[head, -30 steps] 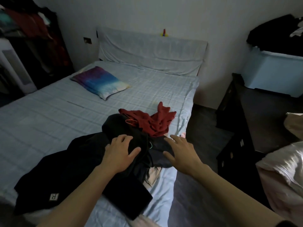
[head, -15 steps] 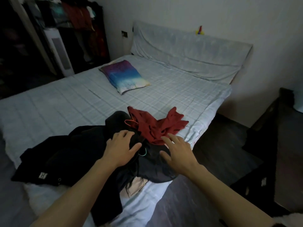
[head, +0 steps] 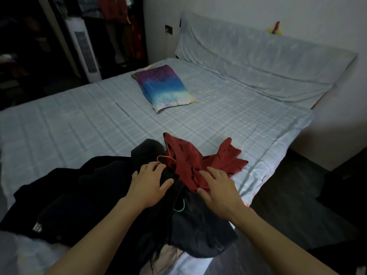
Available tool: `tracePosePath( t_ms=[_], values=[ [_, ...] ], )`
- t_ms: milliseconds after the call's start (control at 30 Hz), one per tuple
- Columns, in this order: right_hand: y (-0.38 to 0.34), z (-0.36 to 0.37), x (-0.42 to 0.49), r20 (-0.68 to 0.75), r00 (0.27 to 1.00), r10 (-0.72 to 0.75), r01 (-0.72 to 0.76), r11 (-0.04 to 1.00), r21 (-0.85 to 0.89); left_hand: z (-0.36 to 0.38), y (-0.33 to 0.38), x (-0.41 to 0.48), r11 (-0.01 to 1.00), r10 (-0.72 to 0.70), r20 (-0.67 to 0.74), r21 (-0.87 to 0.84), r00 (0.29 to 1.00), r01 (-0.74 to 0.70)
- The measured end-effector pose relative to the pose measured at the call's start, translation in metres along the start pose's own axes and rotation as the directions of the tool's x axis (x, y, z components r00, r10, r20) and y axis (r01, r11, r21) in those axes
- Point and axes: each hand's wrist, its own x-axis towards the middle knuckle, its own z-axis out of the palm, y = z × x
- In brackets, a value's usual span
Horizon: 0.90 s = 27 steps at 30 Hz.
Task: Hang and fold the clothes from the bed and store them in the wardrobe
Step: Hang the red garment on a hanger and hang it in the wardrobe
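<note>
A pile of clothes lies on the near corner of the bed (head: 83,120): black garments (head: 85,191) spread to the left, a red garment (head: 200,157) at the far side, a dark one (head: 200,235) hanging over the edge, a beige piece (head: 168,255) under it. A red hanger (head: 165,157) and a green hanger (head: 179,207) poke out of the pile. My left hand (head: 149,185) rests flat on the black clothes, its fingertips at the red hanger. My right hand (head: 220,189) lies spread on the red garment's near edge. Neither hand grips anything.
A purple-blue pillow (head: 164,86) lies mid-bed below the covered headboard (head: 268,62). The open wardrobe (head: 111,26) with hanging clothes stands at the far left, a white tower fan (head: 84,48) in front of it. Dark floor (head: 278,205) runs along the bed's right side.
My view has swung left, bringing the wardrobe and fan into sight. Both hands have slid forward over the pile, the right one from the dark garment onto the red one.
</note>
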Motion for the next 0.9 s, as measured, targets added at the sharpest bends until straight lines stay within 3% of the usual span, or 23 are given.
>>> tracePosePath(
  t_ms=[400,700,900],
  values=[
    [0.026,0.079,0.174,0.146,0.984,0.104,-0.116,0.990,0.079,0.050,-0.066,0.174,0.999,0.045,0.150,-0.003,0.988,-0.045],
    [0.034,0.135,0.223,0.222,0.968,0.114,-0.140,0.985,0.104,0.094,-0.072,0.244,0.991,0.120,0.183,0.044,0.976,-0.130],
    [0.040,0.170,0.240,0.285,0.956,0.073,-0.095,0.993,0.064,0.130,-0.067,0.254,0.961,0.151,0.261,0.188,0.953,-0.203]
  ],
)
